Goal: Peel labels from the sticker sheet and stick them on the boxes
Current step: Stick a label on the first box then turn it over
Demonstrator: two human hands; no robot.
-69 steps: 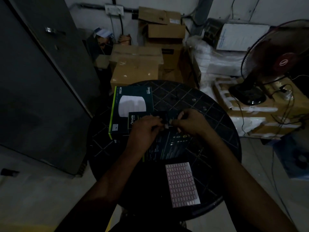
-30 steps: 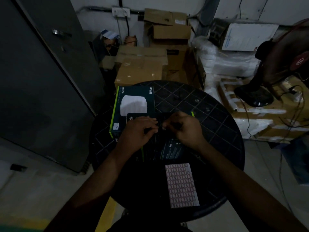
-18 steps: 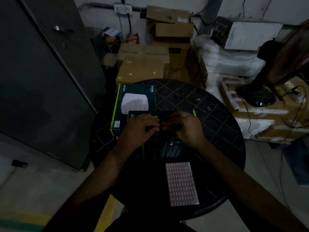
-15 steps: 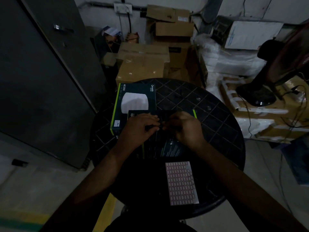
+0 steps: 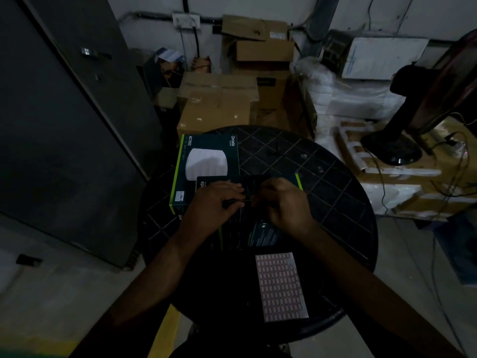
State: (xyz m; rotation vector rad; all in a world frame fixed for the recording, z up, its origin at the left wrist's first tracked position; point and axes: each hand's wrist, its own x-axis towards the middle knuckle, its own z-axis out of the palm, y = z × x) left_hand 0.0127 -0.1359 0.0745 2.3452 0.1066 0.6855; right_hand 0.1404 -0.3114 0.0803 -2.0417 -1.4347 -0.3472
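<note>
Together, left hand [image 5: 215, 202] and right hand [image 5: 282, 204] press fingertips onto the dark printed cardboard box [image 5: 258, 228] (perhaps pinching a label), white rectangular sticker sheet [image 5: 281, 286] lying at five o'clock.

Dark moulded plastic desk [image 5: 335, 202], lattice-ribbed. Printed card box [image 5: 206, 156], slight sheen. Paper sticker sheet [image 5: 281, 286], matt. Brown corrugated cartons [image 5: 216, 104] far behind. Grey painted metal cabinet [image 5: 64, 138] left.

I see a dim storeroom: stacked cardboard cartons [image 5: 219, 104], wrapped white bundles [image 5: 343, 99], a metal cabinet [image 5: 64, 125], bare concrete floor.
</note>
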